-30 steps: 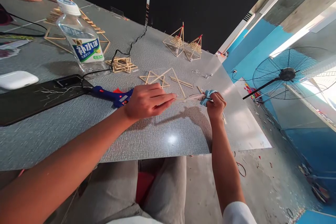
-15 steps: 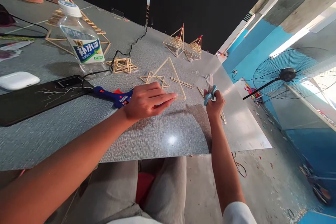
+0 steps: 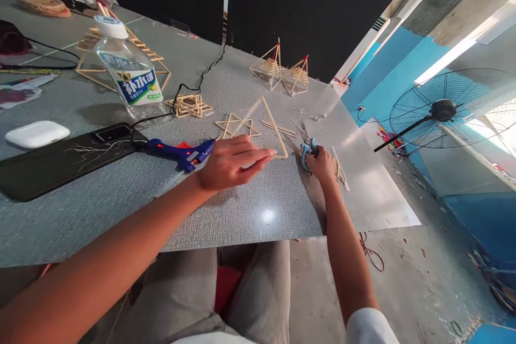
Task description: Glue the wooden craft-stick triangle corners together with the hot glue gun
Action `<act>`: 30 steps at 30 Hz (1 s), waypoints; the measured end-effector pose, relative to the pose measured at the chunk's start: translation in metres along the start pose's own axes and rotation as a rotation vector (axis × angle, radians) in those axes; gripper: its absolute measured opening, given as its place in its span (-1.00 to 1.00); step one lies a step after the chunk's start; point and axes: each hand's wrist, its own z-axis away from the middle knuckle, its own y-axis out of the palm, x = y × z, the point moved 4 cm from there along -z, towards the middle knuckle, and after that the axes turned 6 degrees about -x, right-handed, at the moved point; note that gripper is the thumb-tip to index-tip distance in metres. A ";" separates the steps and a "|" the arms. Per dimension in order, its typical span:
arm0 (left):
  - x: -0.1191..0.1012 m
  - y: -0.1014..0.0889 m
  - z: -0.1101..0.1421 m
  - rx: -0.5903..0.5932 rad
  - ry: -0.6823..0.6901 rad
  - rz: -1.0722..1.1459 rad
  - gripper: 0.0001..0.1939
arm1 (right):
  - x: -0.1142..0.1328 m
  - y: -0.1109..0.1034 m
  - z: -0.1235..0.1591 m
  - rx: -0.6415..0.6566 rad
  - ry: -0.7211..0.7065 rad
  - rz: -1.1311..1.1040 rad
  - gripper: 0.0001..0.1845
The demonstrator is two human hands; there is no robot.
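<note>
Between the fingers of my left hand [image 3: 234, 165] is a triangle [image 3: 276, 126] of thin wooden sticks, raised above the table with its tip pointing away from me. Part of its near side is hidden by the hand. My right hand [image 3: 322, 164] grips the light blue handles of a pair of scissors [image 3: 305, 156], low over the tabletop, blades parted and pointing away. Beyond the triangle lies a flat stick star [image 3: 253, 131], with a few loose sticks [image 3: 279, 128] beside it. A blue glue gun [image 3: 189, 159] rests left of my left hand.
On the left stand a plastic bottle [image 3: 131, 72], a dark phone [image 3: 68, 158] and a white case [image 3: 37, 134]. Stick pyramids [image 3: 271, 67] stand at the back, a stacked stick piece [image 3: 191, 106] nearer. More sticks [image 3: 339, 169] lie by my right hand. A fan [image 3: 442, 110] is at the right.
My right hand has brought the scissors left and down toward the tabletop, and their blades now point away to the left. The left hand still holds the triangle, nearly unmoved.
</note>
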 end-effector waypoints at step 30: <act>0.012 0.029 0.006 -0.024 -1.598 1.163 -0.63 | -0.008 0.021 -0.006 -0.045 -0.059 -0.064 -0.35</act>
